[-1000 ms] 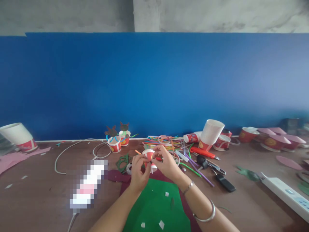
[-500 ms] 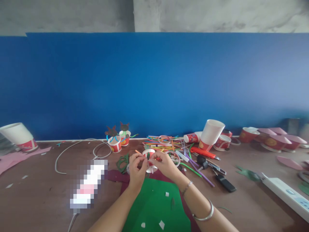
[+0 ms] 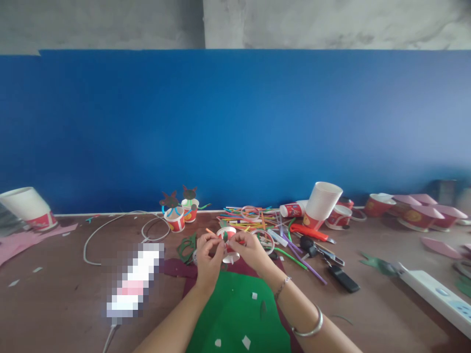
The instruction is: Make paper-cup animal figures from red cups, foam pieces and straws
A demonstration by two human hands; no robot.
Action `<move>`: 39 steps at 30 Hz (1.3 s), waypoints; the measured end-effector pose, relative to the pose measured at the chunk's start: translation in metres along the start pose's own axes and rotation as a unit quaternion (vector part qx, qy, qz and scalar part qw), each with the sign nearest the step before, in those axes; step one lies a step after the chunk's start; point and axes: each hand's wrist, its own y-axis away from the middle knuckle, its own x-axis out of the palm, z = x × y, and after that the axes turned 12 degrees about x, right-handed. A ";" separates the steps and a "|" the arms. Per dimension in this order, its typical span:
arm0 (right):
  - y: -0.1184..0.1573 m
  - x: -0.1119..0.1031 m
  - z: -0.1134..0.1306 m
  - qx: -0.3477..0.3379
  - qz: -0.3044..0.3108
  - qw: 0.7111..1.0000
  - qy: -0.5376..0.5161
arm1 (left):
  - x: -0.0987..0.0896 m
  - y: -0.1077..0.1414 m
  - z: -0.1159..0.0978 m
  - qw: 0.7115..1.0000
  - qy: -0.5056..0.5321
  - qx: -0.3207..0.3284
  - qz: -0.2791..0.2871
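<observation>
My left hand [image 3: 209, 257] and my right hand [image 3: 249, 251] meet above the far edge of a green sheet [image 3: 239, 304], fingertips pinched close together. Between them is a small dark green piece [image 3: 225, 236], too small to make out well. Directly behind the fingers stands a red and white paper cup [image 3: 227, 230], and another white cup part [image 3: 231, 257] shows just below them. Maroon paper [image 3: 176, 267] lies under the green sheet. Green-handled scissors [image 3: 187, 247] rest beside my left hand, and a roll of tape [image 3: 266, 241] lies by my right hand.
Coloured straws [image 3: 246, 215], an orange cutter [image 3: 309, 232] and keys [image 3: 342, 278] lie behind and right. Stacked cups [image 3: 324, 201] stand beyond. Two decorated cups [image 3: 174, 220] are at the back left. A power strip [image 3: 437, 296] lies at right, a blurred-out device [image 3: 136, 282] at left.
My hands have barely moved; the fingertips have shifted slightly and the small green piece shows at a slightly different angle. My right wrist sits a little further left.
</observation>
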 end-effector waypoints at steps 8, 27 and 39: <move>0.006 0.012 0.002 0.111 0.053 0.975 -0.185 | 0.001 0.002 0.004 1.000 0.009 -0.012 -0.015; 0.009 0.017 0.007 0.125 0.001 0.975 -0.184 | 0.002 0.006 0.006 1.000 0.011 -0.016 -0.014; 0.010 0.015 0.008 0.119 0.015 0.976 -0.180 | 0.003 0.007 0.007 0.998 0.051 -0.040 -0.005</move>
